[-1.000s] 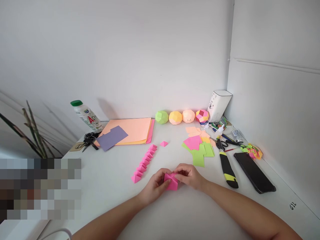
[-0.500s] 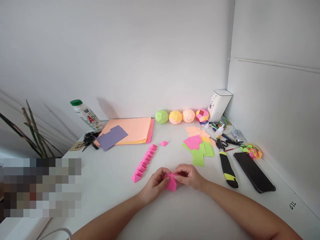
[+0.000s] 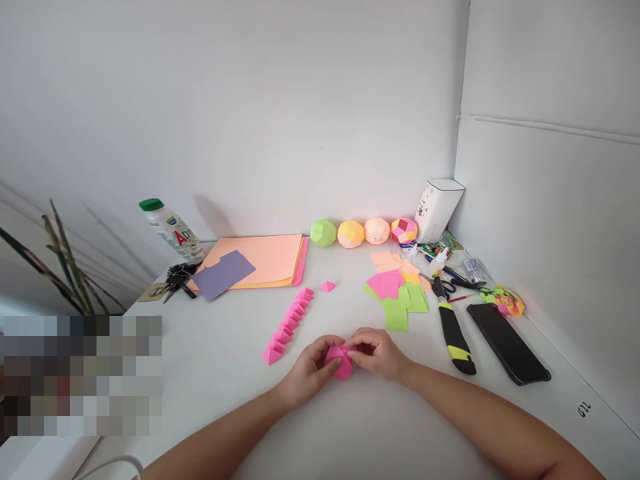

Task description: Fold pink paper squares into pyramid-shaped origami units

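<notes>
A folded piece of pink paper [image 3: 343,369] is held between both hands, low over the front of the white table. My left hand [image 3: 311,365] grips its left side, thumb lying across the front. At the upper right edge, my right hand [image 3: 379,353] pinches the same paper between thumb and fingers; its fingertips partly hide the fold. Left of my hands runs a slanting row of small pink folded paper pieces [image 3: 289,325]. One more pink folded piece [image 3: 327,286] sits apart near the row's far end.
Right of centre lie loose green sheets [image 3: 397,315] and pink sheets [image 3: 385,285]. Farther right are a utility knife [image 3: 456,338], scissors [image 3: 443,288] and a black phone [image 3: 509,345]. Several paper balls [image 3: 351,234] line the wall. Orange sheets [image 3: 265,257] and a bottle [image 3: 173,230] stand back left.
The pink paper has turned slightly in my fingers, its lower corner now a little higher and more left. Both hands keep their grip in nearly the same place.
</notes>
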Tool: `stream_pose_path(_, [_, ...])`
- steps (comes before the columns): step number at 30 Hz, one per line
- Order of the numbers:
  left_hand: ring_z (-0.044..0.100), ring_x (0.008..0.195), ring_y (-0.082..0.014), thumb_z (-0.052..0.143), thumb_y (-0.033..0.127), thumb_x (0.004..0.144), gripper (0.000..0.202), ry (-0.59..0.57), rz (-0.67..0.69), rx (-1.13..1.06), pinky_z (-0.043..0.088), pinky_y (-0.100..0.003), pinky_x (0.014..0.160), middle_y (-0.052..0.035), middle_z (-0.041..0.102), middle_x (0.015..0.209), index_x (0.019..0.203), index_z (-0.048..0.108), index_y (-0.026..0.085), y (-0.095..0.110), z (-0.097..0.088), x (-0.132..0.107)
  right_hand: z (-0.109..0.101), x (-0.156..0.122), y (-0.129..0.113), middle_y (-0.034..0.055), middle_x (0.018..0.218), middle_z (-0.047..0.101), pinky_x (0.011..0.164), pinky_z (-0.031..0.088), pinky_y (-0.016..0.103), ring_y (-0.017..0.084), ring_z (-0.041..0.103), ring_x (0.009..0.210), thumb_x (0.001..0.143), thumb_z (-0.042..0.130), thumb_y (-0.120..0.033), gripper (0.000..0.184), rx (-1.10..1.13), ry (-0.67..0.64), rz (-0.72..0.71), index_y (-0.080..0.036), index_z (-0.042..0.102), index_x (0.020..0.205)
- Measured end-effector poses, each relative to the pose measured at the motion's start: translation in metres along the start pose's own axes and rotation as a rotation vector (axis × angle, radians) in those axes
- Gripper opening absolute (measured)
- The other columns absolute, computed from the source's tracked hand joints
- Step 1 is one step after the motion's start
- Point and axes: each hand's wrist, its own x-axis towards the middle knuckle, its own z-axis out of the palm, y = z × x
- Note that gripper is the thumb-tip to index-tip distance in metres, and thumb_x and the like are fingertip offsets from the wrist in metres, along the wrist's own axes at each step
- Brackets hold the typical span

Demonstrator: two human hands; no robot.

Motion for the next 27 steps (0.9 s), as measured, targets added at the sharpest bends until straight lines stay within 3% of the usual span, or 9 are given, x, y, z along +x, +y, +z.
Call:
stream_pose_path(18, [0.058,0.084,-0.0195,0.062,0.035,0.079,0.025,0.002,0.011,0.008,0.049,-0.033,0.075,-0.005,0.064,0.092,0.099,0.06,0.02,0.0048,0.001,0.0002,0.002,-0.0008,0.0017,0.0032,0.077,0.063,0.056,0.046,0.026,0.013,0.055,0.065,0.076,0.061,-0.018,0.013,-0.092,0.028,-0.064,-0.02,0.071,0.085])
stream_pose_path(27, [0.059,0.082,-0.0195,0.065,0.04,0.076,0.029,0.041,0.004,-0.031,0.049,-0.033,0.074,-0.0042,0.064,0.089,0.098,0.06,0.021,0.0015,0.0015,0.001,0.0037,-0.0014,-0.0001,0.005,0.079,0.065,0.058,0.047,0.027,0.015,0.057,0.066,0.078,0.061,-0.025,0.013,-0.139,0.049,-0.117,-0.02,0.07,0.087])
